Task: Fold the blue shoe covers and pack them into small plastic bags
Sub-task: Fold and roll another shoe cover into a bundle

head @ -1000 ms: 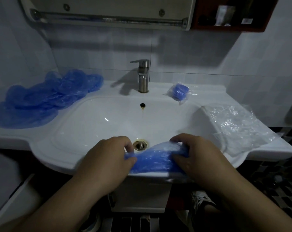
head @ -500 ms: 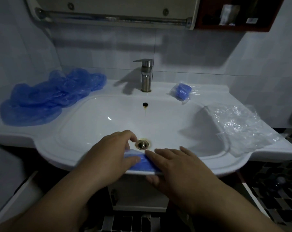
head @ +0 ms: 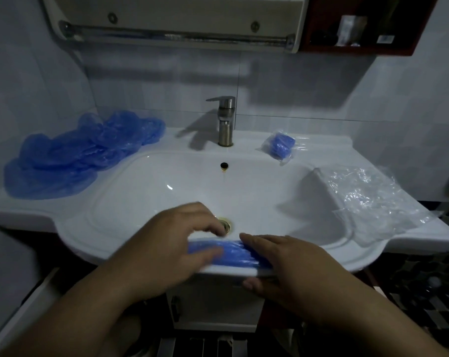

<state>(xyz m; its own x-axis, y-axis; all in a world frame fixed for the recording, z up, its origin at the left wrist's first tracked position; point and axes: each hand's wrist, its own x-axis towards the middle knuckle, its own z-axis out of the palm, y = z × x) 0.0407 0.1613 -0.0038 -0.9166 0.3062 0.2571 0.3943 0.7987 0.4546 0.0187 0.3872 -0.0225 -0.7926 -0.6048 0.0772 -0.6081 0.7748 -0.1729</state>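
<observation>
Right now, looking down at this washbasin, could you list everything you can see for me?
Ceramic sink: one, white, centre.
Metal faucet: one, silver, behind the basin.
Round drain: one, brass, basin bottom.
Loose plastic shoe covers: a pile, count unclear, blue, left counter.
Flattened plastic shoe cover: one, blue, sink's front rim.
Small packed plastic bag: one, clear with blue inside, right of the faucet.
Unfilled plastic bags: a stack, clear, right counter.
Towel bar: one, metal, wall above.
Wall shelf: one, dark red, upper right.
Left hand: blurred, at the flattened cover's left end.
Right hand: fingers flat on that cover.
</observation>
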